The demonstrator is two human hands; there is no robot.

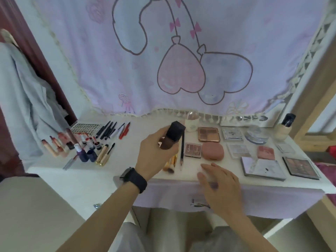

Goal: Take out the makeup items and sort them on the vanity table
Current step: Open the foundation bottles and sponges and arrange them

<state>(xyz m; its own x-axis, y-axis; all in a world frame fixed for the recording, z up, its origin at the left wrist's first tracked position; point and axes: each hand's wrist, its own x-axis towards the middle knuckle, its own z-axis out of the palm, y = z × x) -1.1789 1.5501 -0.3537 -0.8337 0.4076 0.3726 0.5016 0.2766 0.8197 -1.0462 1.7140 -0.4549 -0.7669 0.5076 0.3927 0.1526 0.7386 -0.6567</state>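
Setting: a white desk (94,171) stood below a hanging pale purple cloth (181,51) printed with heart-shaped balloons.
Left hand: the left hand (154,157), with a black watch (134,179) on its wrist, was raised above the middle of the desk.
Left fingers: clenched around a brown bottle (171,138) with a square black cap, held tilted in the air, clear of the desk.
Right hand: the right hand (220,182) lay palm down at the desk's front edge, blurred.
Right fingers: spread and released, grasping nothing; a dark purple smudge marked the back of the hand.
Left group: lip products (58,144), two dark purple bottles (87,154) and gold tubes (103,155) lay together near the left end.
Back left: a row of black and red pencils (112,130) lay beside a patterned flat case (84,128).
Centre: gold-handled brushes (171,163) and a long black pencil (182,151) lay just beside the left hand.
Right group: eyeshadow palettes (209,134), a pink compact (212,150), clear cases (238,150), a pink blush pan (265,152) and a large dark palette (301,167) were laid out in rows.
Back right: a cream foundation bottle (284,129) with a black cap stood upright near the far corner.
Below the desk: an eyelash curler (200,204) lay on lilac fabric near the right wrist.
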